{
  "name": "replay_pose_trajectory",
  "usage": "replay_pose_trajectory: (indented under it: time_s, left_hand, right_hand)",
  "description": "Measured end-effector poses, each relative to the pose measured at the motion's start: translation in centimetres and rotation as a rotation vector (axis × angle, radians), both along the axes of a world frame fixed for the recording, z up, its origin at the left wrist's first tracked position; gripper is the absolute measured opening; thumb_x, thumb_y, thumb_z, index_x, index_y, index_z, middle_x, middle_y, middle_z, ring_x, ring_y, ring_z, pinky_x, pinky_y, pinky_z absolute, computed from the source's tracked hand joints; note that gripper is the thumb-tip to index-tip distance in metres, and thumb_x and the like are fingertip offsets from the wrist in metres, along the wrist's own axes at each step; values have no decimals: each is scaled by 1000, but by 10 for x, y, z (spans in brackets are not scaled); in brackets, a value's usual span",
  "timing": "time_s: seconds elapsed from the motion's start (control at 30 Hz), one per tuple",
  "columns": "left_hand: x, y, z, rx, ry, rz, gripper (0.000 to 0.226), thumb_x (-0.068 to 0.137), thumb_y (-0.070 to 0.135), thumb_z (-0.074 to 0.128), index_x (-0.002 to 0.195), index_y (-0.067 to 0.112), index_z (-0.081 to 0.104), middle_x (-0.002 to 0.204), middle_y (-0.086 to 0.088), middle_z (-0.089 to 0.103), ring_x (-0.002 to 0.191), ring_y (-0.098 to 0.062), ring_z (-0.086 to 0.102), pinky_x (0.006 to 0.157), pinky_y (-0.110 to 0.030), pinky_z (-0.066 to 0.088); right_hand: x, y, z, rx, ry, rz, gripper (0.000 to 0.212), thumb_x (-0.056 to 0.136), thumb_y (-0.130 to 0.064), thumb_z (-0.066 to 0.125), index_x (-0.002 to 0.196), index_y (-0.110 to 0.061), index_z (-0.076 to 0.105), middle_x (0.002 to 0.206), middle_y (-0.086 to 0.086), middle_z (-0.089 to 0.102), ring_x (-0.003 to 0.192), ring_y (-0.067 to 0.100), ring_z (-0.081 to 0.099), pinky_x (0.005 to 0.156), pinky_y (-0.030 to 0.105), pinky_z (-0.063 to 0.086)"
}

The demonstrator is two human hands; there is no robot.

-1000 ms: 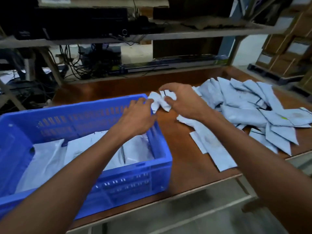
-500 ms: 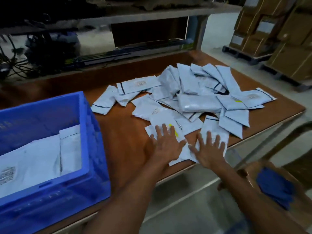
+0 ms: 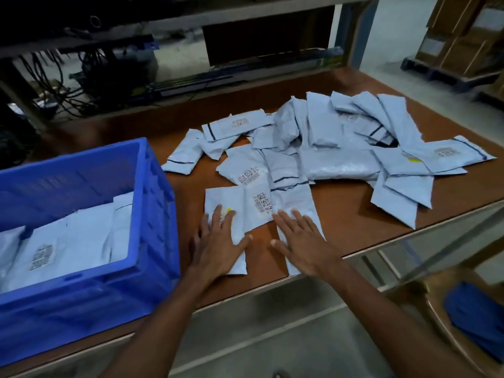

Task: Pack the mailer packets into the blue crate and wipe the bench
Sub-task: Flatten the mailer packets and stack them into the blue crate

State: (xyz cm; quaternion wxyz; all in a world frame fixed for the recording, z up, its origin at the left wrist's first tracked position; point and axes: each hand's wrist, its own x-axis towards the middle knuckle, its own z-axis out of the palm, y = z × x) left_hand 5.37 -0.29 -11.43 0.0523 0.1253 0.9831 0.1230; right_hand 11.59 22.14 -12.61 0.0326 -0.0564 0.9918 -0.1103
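Observation:
Several grey-white mailer packets (image 3: 338,156) lie in a loose heap across the brown bench (image 3: 343,216). Near the front edge, my left hand (image 3: 218,244) lies flat with straight fingers on one packet (image 3: 226,197) that carries a small yellow mark. My right hand (image 3: 302,241) lies flat beside it on another packet (image 3: 296,200). The blue crate (image 3: 152,203) stands at the left of the bench and holds several packets (image 3: 81,241) lying flat inside.
A shelf frame with cables and dark equipment (image 3: 90,72) rises behind the bench. Cardboard boxes (image 3: 463,36) are stacked on a pallet at the far right. A brown chair with a blue cloth (image 3: 477,320) on it stands at the lower right.
A second ago both hands held a packet over the crate's right rim. They have since come down flat on two packets near the front edge, and the view has swung right.

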Motion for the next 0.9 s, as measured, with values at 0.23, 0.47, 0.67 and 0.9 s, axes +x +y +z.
replay_pose_trajectory:
  time_s: [0.23, 0.47, 0.67, 0.9]
  left_hand:
    - [-3, 21, -17, -80, 75, 16, 73, 93, 72, 21, 156, 40, 5, 166, 8, 1, 149, -40, -3, 116, -59, 12]
    - [-3, 22, -25, -98, 105, 29, 61, 102, 54, 22, 158, 32, 10, 166, 3, 5, 149, -41, 4, 118, -54, 12]
    - [9, 22, -16, -93, 96, 14, 55, 105, 32, 33, 157, 24, 18, 165, -3, 13, 147, -41, 13, 118, -52, 22]
    - [22, 4, 82, 76, 251, 15, 61, 97, 36, 13, 156, 23, 23, 164, -5, 18, 143, -44, 21, 112, -56, 27]
  right_hand:
    - [-14, 3, -7, 86, -18, -217, 69, 95, -70, 8, 154, -40, -10, 165, -7, -11, 151, 27, -13, 121, 53, -3]
    - [-15, 2, -18, 64, -2, -201, 80, 83, -56, -23, 156, -30, -9, 165, -1, -11, 150, 31, -14, 120, 48, -8]
    - [-10, -2, -18, 20, 11, -181, 55, 105, -29, 21, 157, -22, 5, 166, 6, 2, 151, 34, -5, 121, 46, -2]
    - [-13, -44, 58, -235, 426, -138, 59, 105, -37, 12, 148, -6, 37, 155, 20, 32, 146, 37, 22, 118, 38, 15]
